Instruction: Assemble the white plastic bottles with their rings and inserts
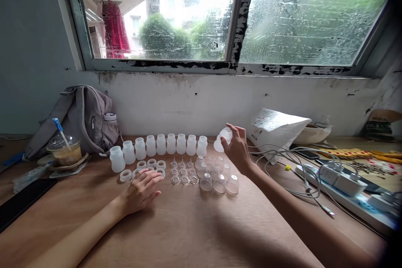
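Observation:
My right hand [236,146] grips a translucent bottle with a domed top [221,140] at the right end of a row of frosted bottles [161,144]. My left hand [145,188] lies over the white rings [126,175], fingers spread and palm down; some rings are partly hidden under it. Between the hands, clear nipple-like pieces with round bases [182,171] lie in rows. To their right, several clear domed caps [219,184] stand in a group below my right hand.
A grey backpack [83,117] and a drink cup [65,150] are at the left, near a black tablet-like slab [25,203]. White cables [293,163], a power strip [348,197] and a white bag [278,132] occupy the right.

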The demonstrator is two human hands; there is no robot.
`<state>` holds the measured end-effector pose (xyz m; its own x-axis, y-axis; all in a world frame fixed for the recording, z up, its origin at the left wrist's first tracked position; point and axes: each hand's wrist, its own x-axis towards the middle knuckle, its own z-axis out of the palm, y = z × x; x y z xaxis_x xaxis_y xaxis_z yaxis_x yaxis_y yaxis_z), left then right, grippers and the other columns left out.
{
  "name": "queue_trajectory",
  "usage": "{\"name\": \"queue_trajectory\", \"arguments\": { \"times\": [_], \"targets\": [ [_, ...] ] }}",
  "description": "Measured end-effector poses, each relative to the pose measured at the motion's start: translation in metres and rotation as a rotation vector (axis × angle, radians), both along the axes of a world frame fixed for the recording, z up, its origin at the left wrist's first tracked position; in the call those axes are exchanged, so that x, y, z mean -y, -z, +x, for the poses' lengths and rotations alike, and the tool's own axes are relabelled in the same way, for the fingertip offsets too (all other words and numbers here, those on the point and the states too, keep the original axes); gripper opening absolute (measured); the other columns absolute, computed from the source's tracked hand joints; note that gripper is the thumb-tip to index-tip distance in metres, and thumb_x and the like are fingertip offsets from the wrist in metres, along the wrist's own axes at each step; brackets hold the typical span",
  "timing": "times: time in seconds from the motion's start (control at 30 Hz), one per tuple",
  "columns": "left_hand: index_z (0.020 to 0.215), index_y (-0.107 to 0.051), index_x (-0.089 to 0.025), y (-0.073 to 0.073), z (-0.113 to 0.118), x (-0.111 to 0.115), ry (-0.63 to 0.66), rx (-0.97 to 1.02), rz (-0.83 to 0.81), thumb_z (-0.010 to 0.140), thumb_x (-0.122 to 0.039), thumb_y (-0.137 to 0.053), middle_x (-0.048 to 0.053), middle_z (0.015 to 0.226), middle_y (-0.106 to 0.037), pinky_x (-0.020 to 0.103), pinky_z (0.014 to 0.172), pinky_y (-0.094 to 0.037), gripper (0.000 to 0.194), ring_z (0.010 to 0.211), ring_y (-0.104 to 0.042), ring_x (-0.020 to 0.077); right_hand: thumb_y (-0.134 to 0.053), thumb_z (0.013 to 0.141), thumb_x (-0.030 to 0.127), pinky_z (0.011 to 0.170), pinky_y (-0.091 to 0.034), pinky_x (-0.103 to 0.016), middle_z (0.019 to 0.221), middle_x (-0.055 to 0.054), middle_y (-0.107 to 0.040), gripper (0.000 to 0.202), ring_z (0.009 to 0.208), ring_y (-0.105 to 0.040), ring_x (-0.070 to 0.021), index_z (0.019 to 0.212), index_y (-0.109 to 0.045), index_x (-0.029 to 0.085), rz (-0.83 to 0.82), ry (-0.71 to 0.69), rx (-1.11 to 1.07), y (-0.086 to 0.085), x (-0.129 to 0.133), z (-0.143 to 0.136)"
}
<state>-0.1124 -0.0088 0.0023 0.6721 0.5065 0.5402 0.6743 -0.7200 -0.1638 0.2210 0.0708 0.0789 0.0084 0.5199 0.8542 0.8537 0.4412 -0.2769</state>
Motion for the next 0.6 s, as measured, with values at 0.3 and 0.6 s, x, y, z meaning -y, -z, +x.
{"name": "queue_trajectory", "arguments": {
  "times": [0.3, 0.6],
  "targets": [
    [0.120, -0.030, -0.025, 0.013, 0.025, 0.028, 0.078, 0.149, 0.209, 0.075, -0.039, -0.054, 0.010, 0.120, -0.045, 0.048, 0.096, -0.030, 0.053, 0.115, -0.038, 0.0273, -0.055, 0.075, 0.037, 0.062, -0.044, -0.027, 0.081, -0.003, -0.053, 0.026, 0.071, -0.052, -0.0156, 0.090, -0.041, 0.022, -0.599, -0.716, -0.157, 0.035, 0.103, -0.053],
    [0.122, -0.032, -0.019, 0.005, 0.041, 0.038, 0.168, 0.104, -0.032, 0.076, -0.040, -0.049, 0.012, 0.113, -0.054, 0.036, 0.081, -0.042, 0.053, 0.095, -0.055, 0.0214, -0.055, 0.075, 0.041, 0.052, -0.045, -0.024, 0.076, 0.000, -0.052, 0.042, 0.060, -0.052, -0.0108, 0.110, -0.041, 0.023, -1.059, -0.875, -0.430, 0.074, 0.122, -0.059]
  ]
}}
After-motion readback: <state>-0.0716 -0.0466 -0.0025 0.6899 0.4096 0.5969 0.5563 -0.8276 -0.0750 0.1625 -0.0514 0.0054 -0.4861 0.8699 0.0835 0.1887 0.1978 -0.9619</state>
